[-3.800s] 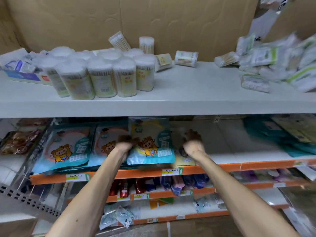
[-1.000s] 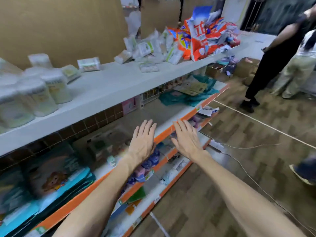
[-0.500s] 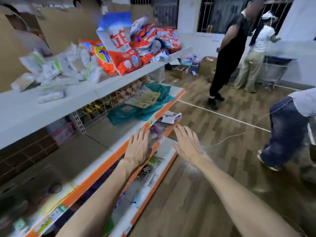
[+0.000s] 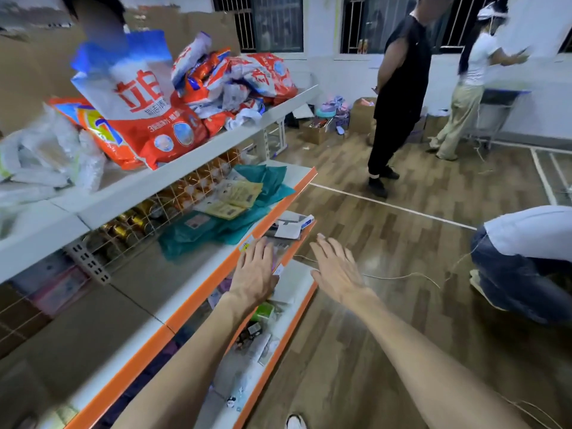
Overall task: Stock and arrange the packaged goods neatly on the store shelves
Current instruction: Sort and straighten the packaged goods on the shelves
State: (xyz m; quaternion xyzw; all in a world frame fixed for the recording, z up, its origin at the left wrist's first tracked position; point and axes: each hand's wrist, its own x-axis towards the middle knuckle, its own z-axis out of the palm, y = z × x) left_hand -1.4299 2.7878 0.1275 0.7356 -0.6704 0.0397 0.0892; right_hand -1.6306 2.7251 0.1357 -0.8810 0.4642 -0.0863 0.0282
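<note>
Left hand [image 4: 255,269] flat over orange shelf edge [image 4: 198,300], right hand [image 4: 335,267] above floor [image 4: 387,243]

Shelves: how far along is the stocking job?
Done: nothing here looks arranged yet. In hand: nothing; the left hand and right hand are open and empty, beside the shelf edges. Left: detergent bags heaped on the top shelf, teal packs strewn on the middle shelf, small items jumbled on the lowest shelf.

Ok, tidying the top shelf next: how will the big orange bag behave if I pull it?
The orange bag looks plump, so likely heavy and floppy. Its glossy film may slip. The blue-and-white bag leaning on it could topple.
</note>
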